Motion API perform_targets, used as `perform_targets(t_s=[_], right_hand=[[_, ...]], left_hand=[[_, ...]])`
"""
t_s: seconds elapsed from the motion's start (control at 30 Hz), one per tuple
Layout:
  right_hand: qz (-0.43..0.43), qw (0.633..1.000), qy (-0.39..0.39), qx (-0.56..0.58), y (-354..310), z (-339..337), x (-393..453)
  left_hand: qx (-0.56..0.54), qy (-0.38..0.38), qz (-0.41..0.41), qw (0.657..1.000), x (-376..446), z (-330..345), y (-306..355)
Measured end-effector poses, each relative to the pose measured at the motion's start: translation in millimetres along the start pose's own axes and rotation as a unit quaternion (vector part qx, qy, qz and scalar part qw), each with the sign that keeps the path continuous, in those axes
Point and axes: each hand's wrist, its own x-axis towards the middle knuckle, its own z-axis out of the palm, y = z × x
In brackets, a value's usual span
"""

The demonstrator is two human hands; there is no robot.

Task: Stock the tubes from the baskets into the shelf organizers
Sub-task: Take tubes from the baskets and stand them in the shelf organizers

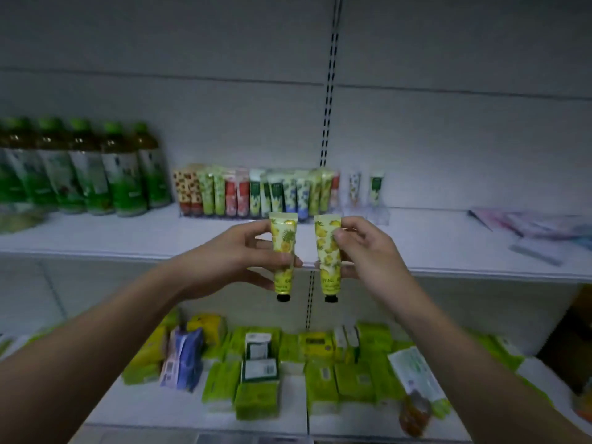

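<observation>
- My left hand [243, 254] holds a yellow pineapple-print tube [282, 251], fingers curled round its middle, black cap pointing down.
- My right hand [362, 251] holds a second yellow fruit-print tube [326, 261], fingers pinched on its upper half, cap also down.
- Both tubes are upright, side by side and slightly apart, in front of the front edge of the white shelf [128, 238].
- Behind them, along the shelf's back edge, a row of printed tubes [256, 193] stands crimp-up in a clear organizer.
- Two more tubes [365, 185] stand in the clear slots just beside that row's right end.
- Green-capped bottles [80, 168] stand at the shelf's left end.
- Green and yellow packets [288, 363] lie on the lower shelf [198, 424].
- Pale flat packets [531, 222] lie toward the shelf's right end.
</observation>
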Motion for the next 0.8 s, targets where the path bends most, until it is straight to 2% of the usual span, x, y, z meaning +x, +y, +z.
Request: perform_targets(t_s=[0.1, 0.23, 0.4, 0.63, 0.8], right_hand=[[-0.023, 1.000, -0.014, -0.003, -27.0, -15.4, 17.6], [-0.033, 0.999, 0.004, -0.019, -33.7, -32.0, 49.6], [-0.048, 0.997, 0.045, -0.051, -16.4, -48.3, 104.0], [-0.090, 0.989, 0.109, -0.036, 18.8, -48.6, 190.5], [-0.110, 0.982, 0.147, -0.035, 42.6, -46.5, 245.5]], left_hand=[[0.028, 0.030, 0.025, 0.999, 16.4, -7.2, 30.8], [0.031, 0.062, 0.060, 0.996, 47.4, -15.4, 52.0], [0.052, 0.097, 0.068, 0.992, 93.6, -26.9, 59.3], [0.074, 0.099, 0.072, 0.990, 154.6, -44.9, 66.3], [0.101, 0.143, 0.095, 0.980, 196.9, -52.0, 70.6]])
